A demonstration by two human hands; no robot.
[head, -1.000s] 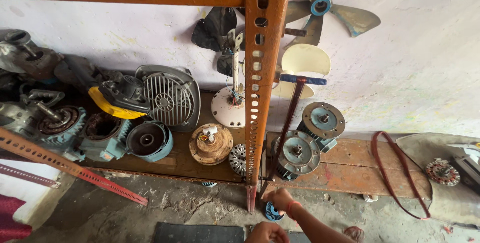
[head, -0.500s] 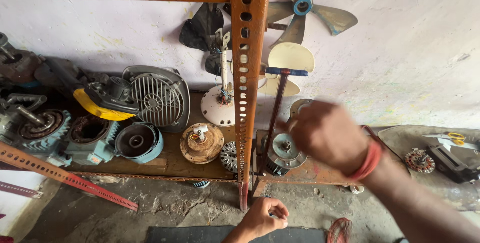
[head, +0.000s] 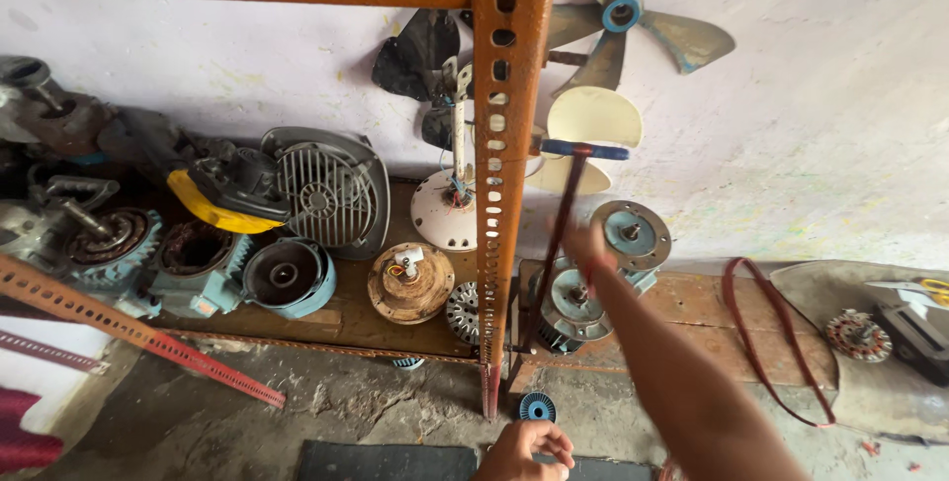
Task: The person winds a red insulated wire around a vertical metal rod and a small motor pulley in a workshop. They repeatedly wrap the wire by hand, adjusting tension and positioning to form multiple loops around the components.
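My right hand point(head: 585, 244), blurred and with a red band at the wrist, reaches far out to a dark red rod point(head: 550, 254) with a blue crossbar on top. The rod leans beside the orange perforated rack post point(head: 496, 194). The hand is at the rod and close to two grey and blue motor end caps point(head: 629, 234) point(head: 573, 303); the blur hides whether it grips anything. My left hand point(head: 526, 449) is low at the frame's bottom edge with its fingers curled. It sits just below a small blue round part point(head: 538, 407) on the floor and does not touch it.
A wooden shelf point(head: 692, 303) carries motor housings point(head: 287, 278), a ribbed grey cover point(head: 326, 189), a brown rotor point(head: 407, 283) and a white fan base point(head: 445, 209). Fan blades point(head: 633, 16) hang on the wall. A red belt point(head: 766, 333) lies at the right. A red slotted bar point(head: 148, 338) slants at the left.
My right arm has stretched out from close to the camera to the rod. My left hand has drawn back a little from the small blue part. The view has shifted slightly.
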